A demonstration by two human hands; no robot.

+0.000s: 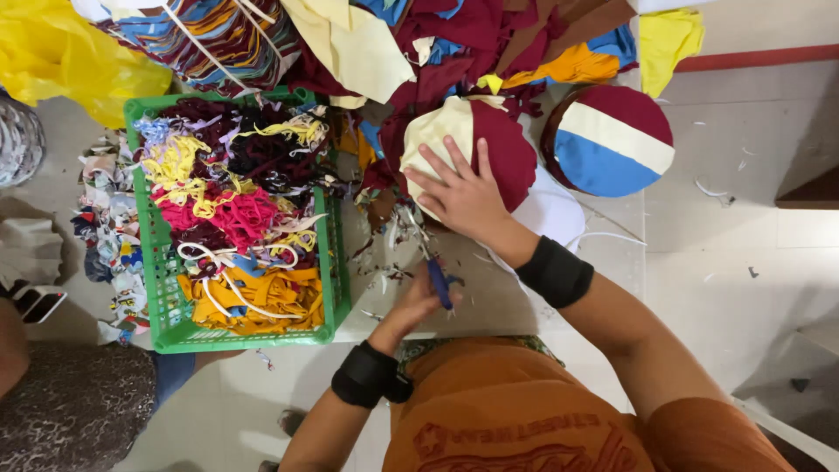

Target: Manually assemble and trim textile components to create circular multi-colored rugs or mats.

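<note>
- Head view: nearest you, your left hand (411,301) has its fingers clenched around blue-handled scissors (440,281) above the white table (489,301).
- Small fabric snippets (389,262) lie scattered on the table just beside the scissors.
- Your right hand (463,197) lies flat, fingers released and spread, pressing a cream-and-maroon cap piece (468,149).
- Left of it sits a green basket (162,297) full of coloured trimmings.
- Farther right rests a maroon, cream and blue cap (612,140); beyond, a heap of fabric offcuts (454,39).
</note>
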